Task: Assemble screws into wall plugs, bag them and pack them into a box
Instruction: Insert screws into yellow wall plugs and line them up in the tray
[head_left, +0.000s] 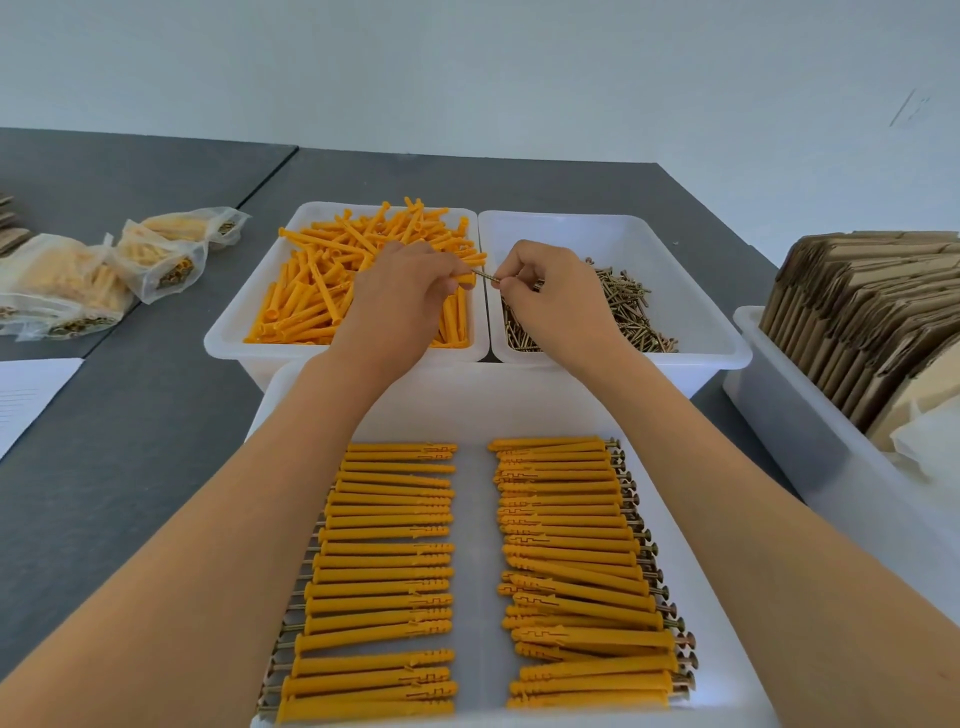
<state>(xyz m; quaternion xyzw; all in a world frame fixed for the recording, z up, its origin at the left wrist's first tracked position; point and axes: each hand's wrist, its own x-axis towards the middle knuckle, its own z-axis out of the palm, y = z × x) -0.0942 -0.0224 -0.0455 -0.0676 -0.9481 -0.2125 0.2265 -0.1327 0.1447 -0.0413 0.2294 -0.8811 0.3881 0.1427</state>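
Fingers (451, 280) pinch a ribbed orange plug (466, 279), meeting a threaded brass screw (487, 276).

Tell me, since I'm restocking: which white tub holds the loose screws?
The far right tub, beside the right hand. The far left tub holds loose orange plugs; the near tub holds finished ones.

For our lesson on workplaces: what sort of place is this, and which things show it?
Probably a small hand-assembly and packing workbench: bins of loose orange wall plugs and screws, rows of assembled plugs in a tray, filled bags and flat cardboard boxes.
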